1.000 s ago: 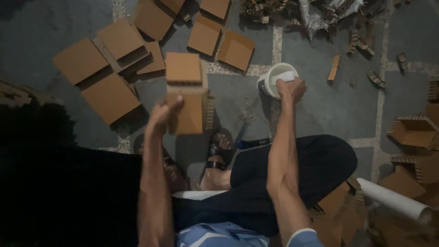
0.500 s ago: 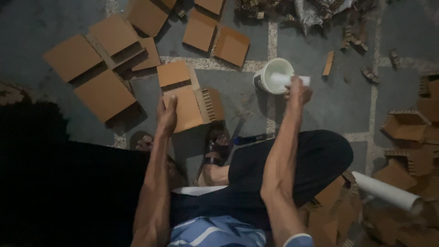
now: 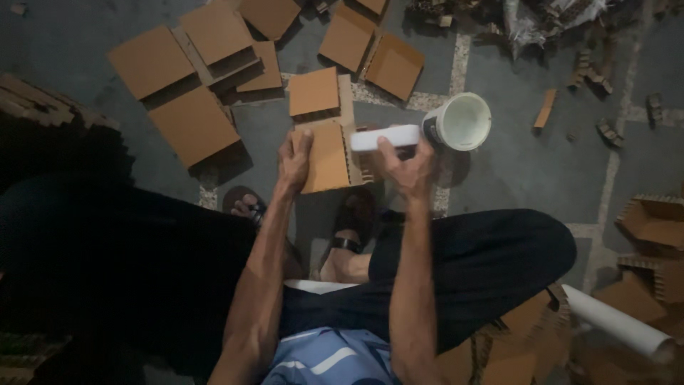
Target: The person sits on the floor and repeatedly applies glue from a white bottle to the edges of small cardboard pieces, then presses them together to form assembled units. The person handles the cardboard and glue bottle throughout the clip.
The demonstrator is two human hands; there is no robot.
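Observation:
My left hand (image 3: 295, 158) grips the left edge of a folded brown cardboard piece (image 3: 324, 142), which has two square panels and a corrugated edge on the right. My right hand (image 3: 410, 167) holds a white elongated tool (image 3: 385, 137), likely a brush or roller, over the right side of that cardboard. A white bucket (image 3: 463, 121) stands on the floor just right of the tool. My legs in dark trousers and sandalled feet show below the hands.
Several flat cardboard squares (image 3: 192, 125) lie on the grey floor at upper left and top. Cardboard scraps (image 3: 545, 107) litter the upper right. Open cardboard trays (image 3: 652, 221) and a white roll (image 3: 616, 321) sit at right. A dark stack (image 3: 43, 114) is at left.
My right hand has left the bucket's rim and brought the white tool leftward over the cardboard. The left hand still holds the cardboard, now lower and flatter.

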